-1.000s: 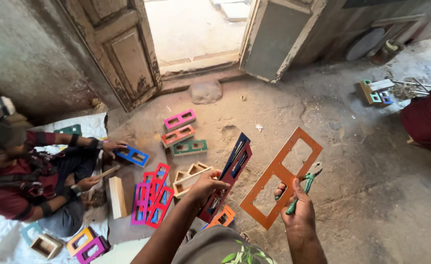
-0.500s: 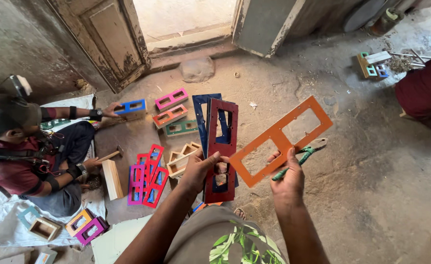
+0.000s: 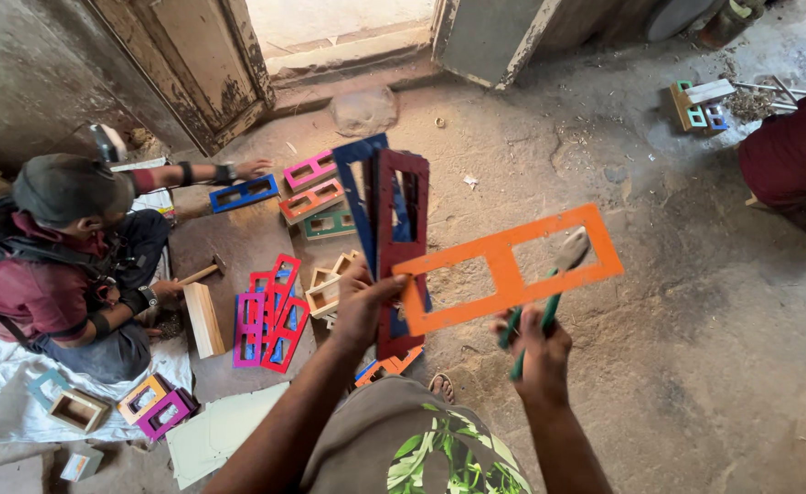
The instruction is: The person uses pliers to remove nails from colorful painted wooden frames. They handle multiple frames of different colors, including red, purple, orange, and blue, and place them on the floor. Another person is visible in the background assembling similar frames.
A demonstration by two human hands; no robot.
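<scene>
Orange frame point(image 3: 512, 270) now flatter, between gripping left hand point(image 3: 362, 306) and plier-clutching right hand point(image 3: 535, 352).

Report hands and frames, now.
Left hand grips orange frame plus dark red frame. Right hand holds green-handled pliers under orange frame. Nothing blocking.

the orange frame point(image 3: 512, 274) and dark red frame point(image 3: 401, 247) look like flat painted wood, matt; the pliers point(image 3: 538, 311) have green plastic-looking grips, above a rough, dusty concrete floor point(image 3: 695, 320).
</scene>
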